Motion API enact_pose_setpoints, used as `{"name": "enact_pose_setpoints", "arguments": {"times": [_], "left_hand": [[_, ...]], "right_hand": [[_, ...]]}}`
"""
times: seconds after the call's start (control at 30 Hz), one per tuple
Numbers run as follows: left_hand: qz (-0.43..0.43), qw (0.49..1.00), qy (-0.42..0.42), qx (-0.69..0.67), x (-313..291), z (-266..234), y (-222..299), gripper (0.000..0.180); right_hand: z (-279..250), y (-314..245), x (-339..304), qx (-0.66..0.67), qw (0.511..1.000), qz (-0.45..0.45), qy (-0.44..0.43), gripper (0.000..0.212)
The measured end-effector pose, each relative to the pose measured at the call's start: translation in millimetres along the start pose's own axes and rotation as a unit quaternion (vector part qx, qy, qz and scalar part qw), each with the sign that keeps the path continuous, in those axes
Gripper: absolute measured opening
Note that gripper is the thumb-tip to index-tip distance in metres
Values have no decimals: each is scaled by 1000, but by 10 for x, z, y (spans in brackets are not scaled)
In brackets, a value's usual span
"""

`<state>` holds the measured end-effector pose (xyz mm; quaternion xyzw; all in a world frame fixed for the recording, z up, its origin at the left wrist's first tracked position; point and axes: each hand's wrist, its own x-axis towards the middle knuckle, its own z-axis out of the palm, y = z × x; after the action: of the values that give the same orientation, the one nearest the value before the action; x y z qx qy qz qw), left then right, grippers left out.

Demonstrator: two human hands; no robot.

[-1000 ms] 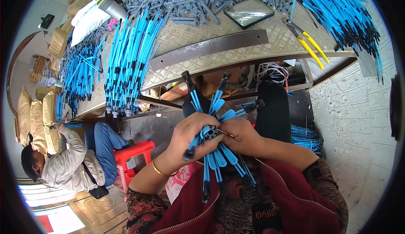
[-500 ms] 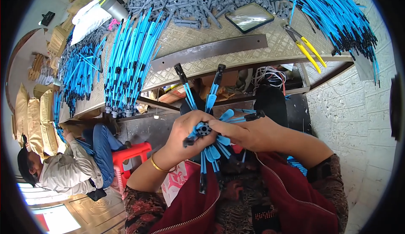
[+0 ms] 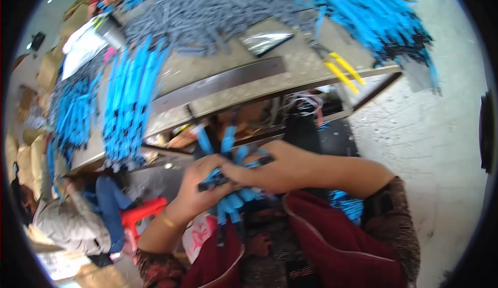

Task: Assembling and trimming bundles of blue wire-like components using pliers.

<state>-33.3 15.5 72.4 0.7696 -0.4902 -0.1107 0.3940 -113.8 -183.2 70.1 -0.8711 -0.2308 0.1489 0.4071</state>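
In front of my chest, my left hand (image 3: 201, 181) is closed around the middle of a star-shaped cluster of blue rods (image 3: 232, 202) with black ends. Its rods stick out in several directions, above and below my fingers. My right hand (image 3: 262, 169) grips the same cluster from the right, its thumb and fingers pressed on the centre beside the left hand. Motion blur and my fingers hide the hub.
On the table (image 3: 194, 65) lie a grey heap of tubular parts (image 3: 207, 13), blue rod bundles (image 3: 127, 106), another blue pile (image 3: 371, 18), yellow-handled pliers (image 3: 343, 72) and a metal bar (image 3: 223, 83). A co-worker (image 3: 70, 220) sits left near a red stool (image 3: 141, 213).
The whole view has shifted and blurred, with the table scene sliding left. My right thumb now covers the cluster's round hub, which showed before. Both hands keep their hold.
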Motion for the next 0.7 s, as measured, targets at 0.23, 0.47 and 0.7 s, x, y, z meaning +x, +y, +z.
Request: {"name": "enact_pose_setpoints", "arguments": {"times": [0.23, 0.47, 0.7], "left_hand": [[-67, 997, 23, 3, 52, 75, 106, 21], [-65, 997, 34, -31, 150, 153, 146, 14], [-142, 961, 76, -224, -64, -34, 37, 9]], "right_hand": [[242, 107, 8, -188, 949, -111, 228, 17], [328, 131, 1, 145, 934, -15, 327, 18], [-866, 859, -733, -393, 775, 117, 481, 25]]}}
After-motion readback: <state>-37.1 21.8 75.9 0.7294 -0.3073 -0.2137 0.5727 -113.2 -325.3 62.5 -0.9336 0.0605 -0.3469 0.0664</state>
